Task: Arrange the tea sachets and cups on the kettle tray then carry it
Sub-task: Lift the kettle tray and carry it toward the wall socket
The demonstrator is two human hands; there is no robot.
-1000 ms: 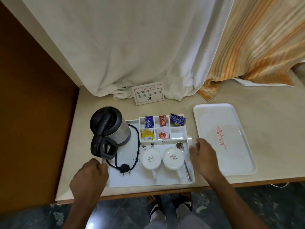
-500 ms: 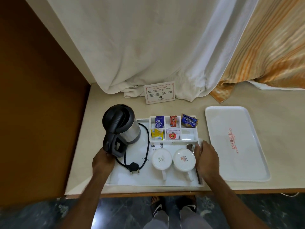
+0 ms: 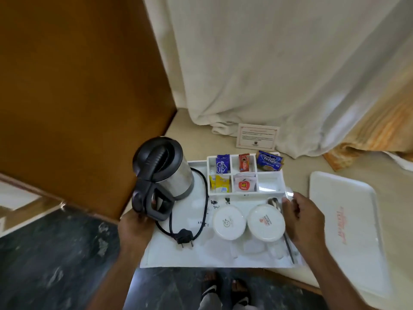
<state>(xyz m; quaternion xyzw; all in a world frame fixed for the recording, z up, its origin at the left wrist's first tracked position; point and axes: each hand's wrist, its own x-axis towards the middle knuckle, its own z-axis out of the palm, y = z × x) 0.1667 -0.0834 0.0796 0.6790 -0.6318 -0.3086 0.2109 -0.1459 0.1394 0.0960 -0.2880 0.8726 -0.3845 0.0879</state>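
Note:
The white kettle tray (image 3: 201,256) hangs off the counter edge, partly above the dark floor. My left hand (image 3: 136,229) grips its left edge under the kettle handle. My right hand (image 3: 301,222) grips its right edge. On the tray stand a steel kettle with a black lid (image 3: 161,166), its black cord and plug (image 3: 184,237), two upturned white cups (image 3: 229,222) (image 3: 266,222) and a spoon (image 3: 276,203). The divided box at the tray's back holds sachets: blue (image 3: 222,164), red (image 3: 244,162), yellow (image 3: 220,183), white with a red logo (image 3: 244,184) and a blue Tetley (image 3: 269,161).
A second, bare white tray (image 3: 348,222) lies on the beige counter to the right. A printed card (image 3: 257,136) leans against white and orange-striped cloth at the back. A brown wooden panel (image 3: 78,97) stands close on the left. My sandalled feet show below.
Both hands have closed on the tray's side edges. The tray has come toward me and now overhangs the counter edge; the view has swung left.

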